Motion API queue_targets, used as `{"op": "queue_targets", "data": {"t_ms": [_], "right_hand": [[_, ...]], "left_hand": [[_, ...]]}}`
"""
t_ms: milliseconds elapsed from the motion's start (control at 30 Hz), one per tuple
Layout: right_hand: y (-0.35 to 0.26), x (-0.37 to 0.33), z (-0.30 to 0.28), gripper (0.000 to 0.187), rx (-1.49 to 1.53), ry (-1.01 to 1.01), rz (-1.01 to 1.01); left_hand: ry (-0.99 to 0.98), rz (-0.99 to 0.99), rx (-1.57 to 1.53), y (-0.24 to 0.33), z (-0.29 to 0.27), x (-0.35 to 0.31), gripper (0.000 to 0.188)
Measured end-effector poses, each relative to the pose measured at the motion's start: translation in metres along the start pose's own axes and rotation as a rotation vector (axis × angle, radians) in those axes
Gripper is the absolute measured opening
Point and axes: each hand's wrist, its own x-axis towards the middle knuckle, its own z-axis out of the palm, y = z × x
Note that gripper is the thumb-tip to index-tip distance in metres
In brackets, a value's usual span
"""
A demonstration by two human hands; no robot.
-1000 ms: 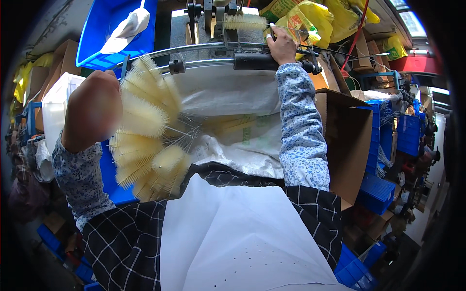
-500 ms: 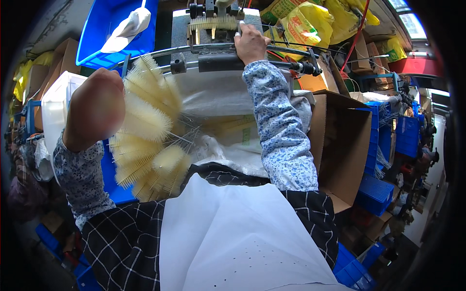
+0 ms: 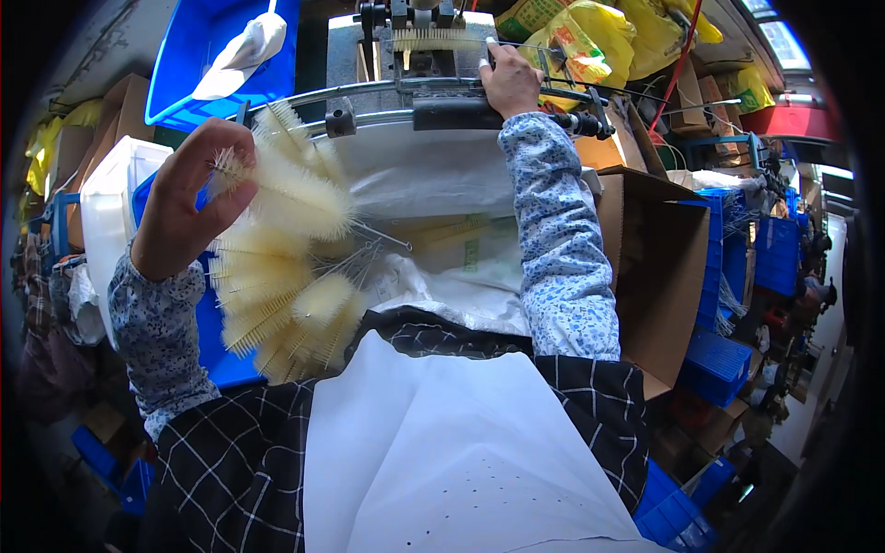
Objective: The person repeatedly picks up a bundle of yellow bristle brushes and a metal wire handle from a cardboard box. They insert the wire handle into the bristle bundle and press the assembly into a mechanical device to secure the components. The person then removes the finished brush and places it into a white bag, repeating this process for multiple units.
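Note:
My left hand [image 3: 189,203] is closed around the bristled end of a cream bottle brush [image 3: 300,198], whose bare twisted-wire stem points right and ends in a small loop. Beneath it, a fanned bunch of similar brushes [image 3: 267,323] lies to the left of my lap. At a bench machine [image 3: 424,69], my right hand [image 3: 512,78] is bent over the front bar, fingertips at the wire end of another cream brush [image 3: 433,39]. That brush lies level across the machine. The exact grip of my right fingertips is partly hidden.
A blue bin [image 3: 180,83] holding a white scoop-like piece [image 3: 241,60] stands far left, with a white tub [image 3: 106,198] nearer. An open cardboard box [image 3: 664,286] sits right of my arm. Yellow plastic bags [image 3: 590,46] lie at the back right. White sheeting [image 3: 433,175] hangs below the bar.
My right hand has shifted right, and the brush in the machine and the dark sleeve on the bar have moved with it. My left hand, blurred earlier, now shows its fingers around a brush.

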Motion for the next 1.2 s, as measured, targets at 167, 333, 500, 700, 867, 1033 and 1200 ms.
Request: {"op": "queue_targets", "data": {"t_ms": [167, 333, 500, 700, 867, 1033, 1200], "right_hand": [[0.063, 0.005, -0.007, 0.034, 0.008, -0.033, 0.008], [0.105, 0.033, -0.012, 0.032, -0.204, 0.000, 0.023], [0.122, 0.034, -0.025, 0.020, -0.269, -0.036, -0.245], [0.106, -0.019, -0.130, 0.034, 0.287, -0.568, -0.205], [-0.006, -0.077, -0.137, 0.047, 0.865, -0.964, -0.253], [-0.083, -0.112, -0.096, 0.037, 1.313, -0.819, -0.091], [-0.013, -0.041, -0.048, 0.026, 0.129, 0.129, -0.226]], "left_hand": [[0.095, -0.016, -0.056, -0.025, -0.008, -0.015, 0.033], [0.062, 0.004, -0.075, -0.017, -0.002, 0.000, 0.031], [-0.042, 0.041, -0.103, -0.009, 0.012, 0.012, 0.029], [-0.064, 0.037, -0.204, -0.017, 0.029, 0.012, 0.030], [-0.056, 0.201, -0.113, -0.014, 0.085, 0.041, 0.026], [-0.039, 0.264, 0.147, -0.013, 0.076, 0.030, 0.037], [-0.508, 0.011, 0.360, 0.023, 0.050, -0.018, 0.044]]}}
